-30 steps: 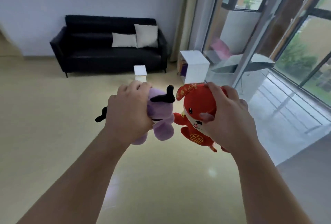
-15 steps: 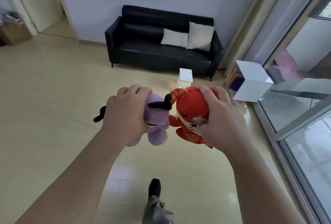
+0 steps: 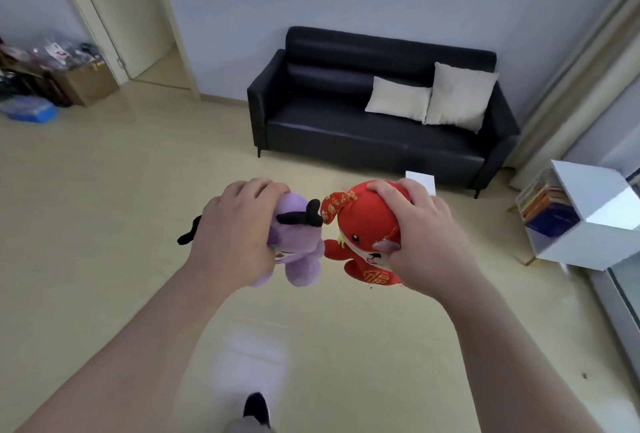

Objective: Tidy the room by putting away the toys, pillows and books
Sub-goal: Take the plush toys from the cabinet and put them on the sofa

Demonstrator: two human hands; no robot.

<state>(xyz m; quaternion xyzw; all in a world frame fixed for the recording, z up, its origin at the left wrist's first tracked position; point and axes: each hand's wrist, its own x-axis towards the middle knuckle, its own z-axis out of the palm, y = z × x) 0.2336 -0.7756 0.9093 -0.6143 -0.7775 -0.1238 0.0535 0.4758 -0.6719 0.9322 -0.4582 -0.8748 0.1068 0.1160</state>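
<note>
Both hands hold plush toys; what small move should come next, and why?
Probably a step toward the white box before the sofa, a plausible drop spot: the left hand grips the purple plush, the right hand the red plush.

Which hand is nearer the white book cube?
Right. The right hand, gripping the red plush, is left of the white book cube; the left hand, holding the purple plush, is farther left.
</note>
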